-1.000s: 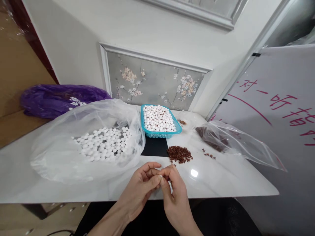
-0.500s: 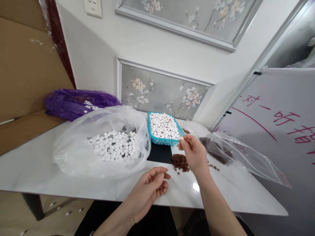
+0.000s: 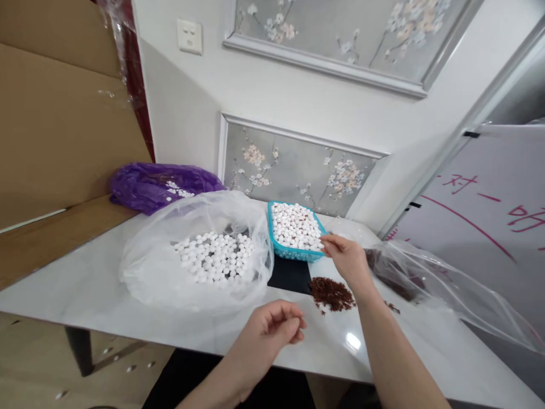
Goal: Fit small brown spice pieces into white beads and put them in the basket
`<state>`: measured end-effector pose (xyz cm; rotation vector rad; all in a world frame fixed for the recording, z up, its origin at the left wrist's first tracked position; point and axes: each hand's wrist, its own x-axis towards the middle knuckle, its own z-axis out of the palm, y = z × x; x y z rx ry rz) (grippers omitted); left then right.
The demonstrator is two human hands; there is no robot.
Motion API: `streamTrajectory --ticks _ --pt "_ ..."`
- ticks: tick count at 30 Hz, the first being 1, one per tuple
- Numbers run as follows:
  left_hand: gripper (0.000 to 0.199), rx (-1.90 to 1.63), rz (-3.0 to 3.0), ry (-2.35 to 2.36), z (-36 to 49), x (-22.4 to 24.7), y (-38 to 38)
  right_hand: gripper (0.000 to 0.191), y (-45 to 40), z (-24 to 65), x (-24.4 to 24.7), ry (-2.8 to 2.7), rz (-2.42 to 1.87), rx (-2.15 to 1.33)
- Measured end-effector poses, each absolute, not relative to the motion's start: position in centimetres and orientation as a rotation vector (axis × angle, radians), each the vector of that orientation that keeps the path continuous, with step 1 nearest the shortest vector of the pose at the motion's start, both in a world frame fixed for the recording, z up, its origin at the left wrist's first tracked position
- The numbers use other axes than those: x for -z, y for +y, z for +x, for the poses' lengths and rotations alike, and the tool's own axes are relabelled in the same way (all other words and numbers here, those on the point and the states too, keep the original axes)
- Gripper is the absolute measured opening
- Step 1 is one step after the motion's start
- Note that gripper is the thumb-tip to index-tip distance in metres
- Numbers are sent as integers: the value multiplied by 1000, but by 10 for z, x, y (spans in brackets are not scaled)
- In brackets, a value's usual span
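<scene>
My right hand reaches to the near right corner of a blue plastic basket. Its thumb and fingertips are pinched together at the rim; whether a white ball is between them cannot be made out. Small white foam balls fill the basket, with bits of reddish brown among them. My left hand hovers over the table's front part, fingers curled and thumb pressed to them; anything inside is hidden. Between the hands and the basket lies a pile of small reddish-brown pieces.
A clear plastic bag of white balls lies left of the basket, a purple bag behind it. On the right are a transparent bag with dark contents and a whiteboard. A black mat lies under the basket.
My right hand has moved to the basket's rim; the white ball seen in its fingers earlier is no longer distinct. My left hand's fingers have closed together. The camera view has shifted left.
</scene>
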<state>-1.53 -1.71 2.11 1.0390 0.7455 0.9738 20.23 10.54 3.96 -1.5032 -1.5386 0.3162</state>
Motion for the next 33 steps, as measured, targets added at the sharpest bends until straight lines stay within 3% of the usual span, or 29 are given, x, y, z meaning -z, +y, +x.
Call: streamTrajectory --ticks 5,8,12,18,21,26,29,33 --pt "19 -1090 1880 1138 -64 -60 20 28 54 204 -27 -1568 -1529 -354" --pt "26 -864 2207 1503 -84 -61 48 27 27 201 -14 -1594 -1560 -343" --pt "25 -573 2358 1615 -86 -48 62 19 4 196 2 -1690 -1588 -279" --pt "25 -501 2405 1639 -80 -44 62 21 -6 193 17 -1747 -1661 -159" --pt "24 -645 2359 1680 -85 -50 60 22 -7 191 21 -1753 -1680 -118" --pt "15 -1260 1963 1452 -68 -56 28 21 -10 185 26 -1740 -1692 -95" --pt "18 -1198 1416 1104 -42 -50 2 19 -14 179 23 -1656 -1640 -180" --pt "15 -1008 844 759 -15 -33 -14 13 -27 166 7 -1456 -1444 -542"
